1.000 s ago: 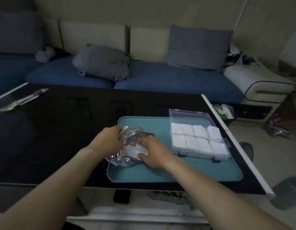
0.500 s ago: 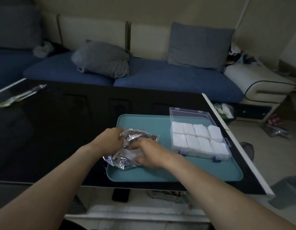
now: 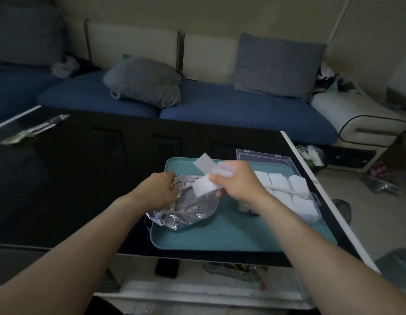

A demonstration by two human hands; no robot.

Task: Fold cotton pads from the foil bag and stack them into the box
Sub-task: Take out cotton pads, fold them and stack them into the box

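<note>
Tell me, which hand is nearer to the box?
Right. The right hand holds a pad just beside the box, partly in front of it. The left hand grips the foil bag, farther left.

Two bare forearms reach in from the bottom edge of the head view, one from the lower left corner and one from the lower right. No sleeve, cuff, glove or fabric covers either as far as the frame shows them; both run uncovered from the picture's edge to the wrist. The left hand (image 3: pixel 160 189) and the right hand (image 3: pixel 237 184) are bare too. No ring, watch, bracelet or strap shows on either wrist or on the fingers in view. The dim light and some blur hide finer detail such as nails.
</note>
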